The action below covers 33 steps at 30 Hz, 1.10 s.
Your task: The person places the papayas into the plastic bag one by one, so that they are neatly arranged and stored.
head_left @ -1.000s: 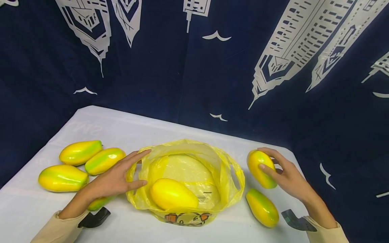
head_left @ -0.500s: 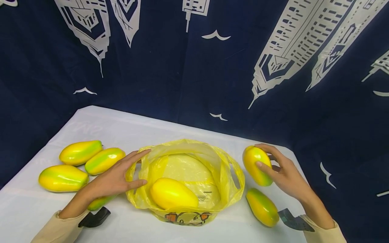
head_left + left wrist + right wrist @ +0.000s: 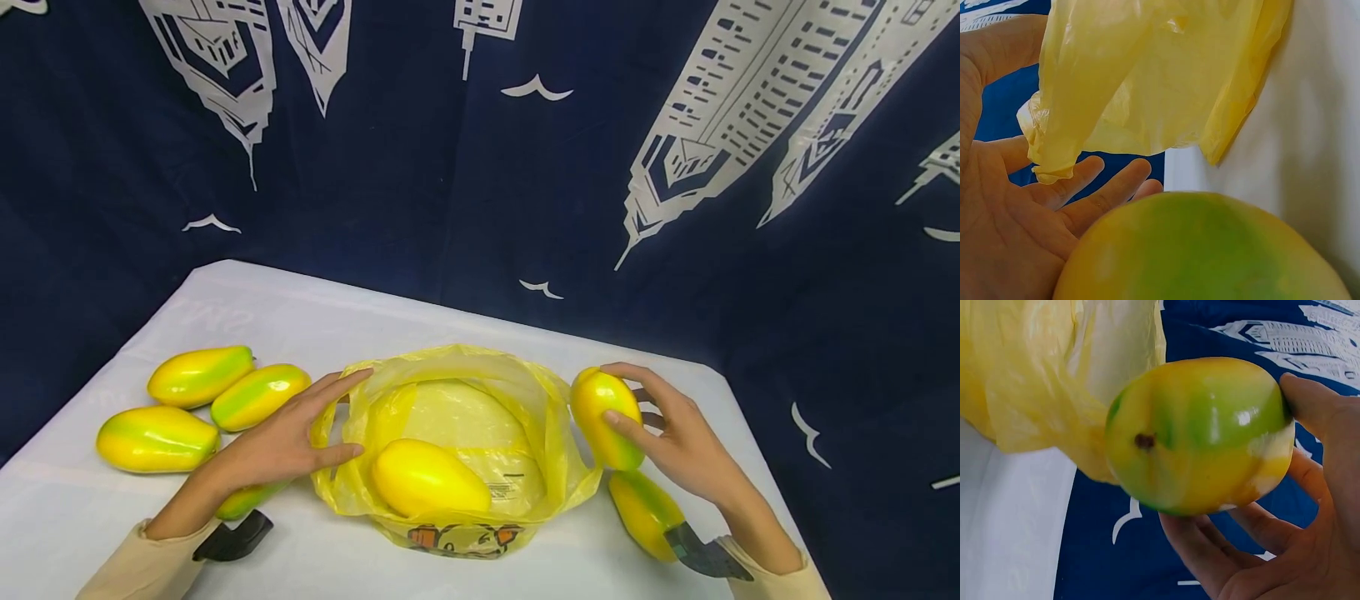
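A yellow plastic bag [image 3: 465, 360] stands with its mouth spread wide on the white table. One papaya [image 3: 427, 479] lies inside it. My left hand [image 3: 281, 442] touches the bag's left rim, thumb and fingers spread apart and fairly straight. In the left wrist view, a papaya [image 3: 1210, 256] fills the bottom, close to that palm. My right hand [image 3: 671, 425] grips a yellow-green papaya [image 3: 603, 421] between thumb and fingers, right at the bag's right handle. The right wrist view shows this papaya [image 3: 1204, 437] with its brown stem end, overlapping the bag's edge.
Three papayas [image 3: 157, 440] lie grouped at the left of the table [image 3: 315, 308]. Another papaya [image 3: 251, 500] is partly hidden under my left forearm. Below my right hand sits one more papaya [image 3: 645, 512]. A dark blue printed cloth [image 3: 442, 183] hangs behind.
My right hand has carried its papaya leftward, from the table's right side up to the bag's right handle. The left hand and the bag have stayed in place.
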Motion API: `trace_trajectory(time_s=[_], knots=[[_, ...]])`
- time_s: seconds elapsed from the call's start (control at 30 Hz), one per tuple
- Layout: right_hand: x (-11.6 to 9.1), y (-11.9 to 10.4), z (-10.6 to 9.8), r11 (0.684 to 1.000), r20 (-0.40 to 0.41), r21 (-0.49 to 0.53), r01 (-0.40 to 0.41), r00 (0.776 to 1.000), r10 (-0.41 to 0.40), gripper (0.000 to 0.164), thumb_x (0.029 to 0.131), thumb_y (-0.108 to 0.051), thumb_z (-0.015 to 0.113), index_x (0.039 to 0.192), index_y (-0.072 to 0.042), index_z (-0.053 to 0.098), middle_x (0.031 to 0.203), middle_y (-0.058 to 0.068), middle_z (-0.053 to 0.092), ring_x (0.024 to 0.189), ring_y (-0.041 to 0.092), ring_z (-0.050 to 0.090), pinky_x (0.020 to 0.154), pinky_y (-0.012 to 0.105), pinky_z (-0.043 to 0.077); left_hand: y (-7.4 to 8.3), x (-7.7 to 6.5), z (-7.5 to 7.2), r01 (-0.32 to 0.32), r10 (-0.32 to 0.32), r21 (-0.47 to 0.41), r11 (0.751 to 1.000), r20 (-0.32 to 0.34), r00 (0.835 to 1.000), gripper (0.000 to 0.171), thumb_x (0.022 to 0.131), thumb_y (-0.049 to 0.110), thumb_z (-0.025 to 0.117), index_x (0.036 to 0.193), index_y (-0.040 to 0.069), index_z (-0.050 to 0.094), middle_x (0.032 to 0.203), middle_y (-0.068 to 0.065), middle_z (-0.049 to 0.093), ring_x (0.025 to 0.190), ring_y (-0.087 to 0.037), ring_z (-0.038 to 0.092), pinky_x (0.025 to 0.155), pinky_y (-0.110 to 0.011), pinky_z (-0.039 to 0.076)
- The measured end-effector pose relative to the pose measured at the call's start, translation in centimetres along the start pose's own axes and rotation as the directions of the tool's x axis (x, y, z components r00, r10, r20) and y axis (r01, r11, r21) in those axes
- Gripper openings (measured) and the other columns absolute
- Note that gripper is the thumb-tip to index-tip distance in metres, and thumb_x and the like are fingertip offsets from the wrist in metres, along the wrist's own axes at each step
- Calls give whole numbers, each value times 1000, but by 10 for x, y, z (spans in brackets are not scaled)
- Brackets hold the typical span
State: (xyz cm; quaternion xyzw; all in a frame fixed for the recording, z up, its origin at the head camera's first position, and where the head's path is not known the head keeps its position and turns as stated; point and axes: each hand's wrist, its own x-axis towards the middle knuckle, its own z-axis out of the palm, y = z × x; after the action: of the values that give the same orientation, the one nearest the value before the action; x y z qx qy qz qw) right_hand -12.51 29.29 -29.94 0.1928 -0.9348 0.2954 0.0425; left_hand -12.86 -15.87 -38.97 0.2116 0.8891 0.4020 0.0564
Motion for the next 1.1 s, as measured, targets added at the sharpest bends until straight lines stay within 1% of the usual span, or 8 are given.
trace_trajectory(time_s=[0.17, 0.43, 0.53, 0.67, 0.8, 0.93, 1.03, 1.1], knots=[[0, -5, 7, 999, 15, 31, 11, 1000, -12, 48, 97, -22, 68, 142, -25, 51, 139, 3, 58, 115, 29, 63, 86, 44, 60, 0, 0, 0, -1, 1, -3, 1000, 6, 1000, 85, 86, 41, 77, 157, 29, 32, 162, -17, 29, 146, -46, 30, 107, -73, 32], [4, -19, 22, 996, 54, 79, 29, 998, -34, 47, 97, -26, 68, 141, -29, 51, 138, -2, 59, 114, 25, 64, 89, 40, 60, 0, 0, 1, 0, 0, 1, 1000, 7, 1000, 86, 86, 41, 77, 157, 29, 31, 162, -17, 28, 146, -46, 30, 107, -73, 32], [5, -22, 30, 994, 83, 101, 47, 995, -55, 47, 97, -26, 67, 141, -31, 51, 137, -4, 59, 113, 22, 64, 89, 38, 60, 1, 0, 1, 2, -2, 0, 1000, 7, 1000, 86, 86, 42, 77, 157, 30, 31, 162, -16, 28, 146, -46, 29, 107, -74, 32], [5, -24, 41, 987, 133, 145, 68, 987, -88, 46, 98, -27, 67, 141, -30, 50, 138, -5, 59, 116, 20, 62, 91, 34, 59, 0, -1, 2, -5, 5, -5, 1000, 6, 1000, 85, 86, 42, 77, 157, 31, 31, 162, -16, 29, 146, -47, 29, 107, -75, 31], [6, -27, 49, 984, 152, 149, 93, 982, -116, 46, 97, -29, 67, 140, -29, 50, 137, -5, 59, 116, 19, 62, 91, 33, 58, 0, 0, 2, -18, 18, -4, 1000, 4, 1000, 85, 87, 41, 77, 157, 30, 31, 162, -16, 30, 145, -46, 31, 106, -74, 32], [10, -32, 57, 985, 179, 145, 89, 977, -115, 46, 97, -33, 66, 140, -29, 50, 137, -7, 58, 113, 18, 63, 92, 35, 58, 1, 0, 2, -20, 20, 4, 1000, 3, 1000, 86, 86, 41, 77, 157, 30, 31, 162, -16, 30, 145, -46, 31, 106, -74, 32], [12, -34, 64, 992, 218, 102, 80, 971, -101, 45, 98, -41, 63, 140, -32, 49, 137, -11, 57, 112, 13, 60, 94, 35, 56, 1, 0, 2, -17, 17, 9, 1000, -1, 1000, 86, 86, 41, 77, 157, 31, 31, 162, -16, 30, 145, -47, 31, 106, -74, 33], [13, -35, 70, 994, 234, 62, 95, 966, -107, 46, 98, -46, 61, 140, -32, 49, 138, -13, 56, 113, 10, 57, 96, 35, 54, 1, -1, 2, -14, 14, 12, 1000, -1, 1000, 86, 86, 41, 77, 157, 31, 31, 162, -16, 30, 145, -47, 31, 106, -74, 33]])
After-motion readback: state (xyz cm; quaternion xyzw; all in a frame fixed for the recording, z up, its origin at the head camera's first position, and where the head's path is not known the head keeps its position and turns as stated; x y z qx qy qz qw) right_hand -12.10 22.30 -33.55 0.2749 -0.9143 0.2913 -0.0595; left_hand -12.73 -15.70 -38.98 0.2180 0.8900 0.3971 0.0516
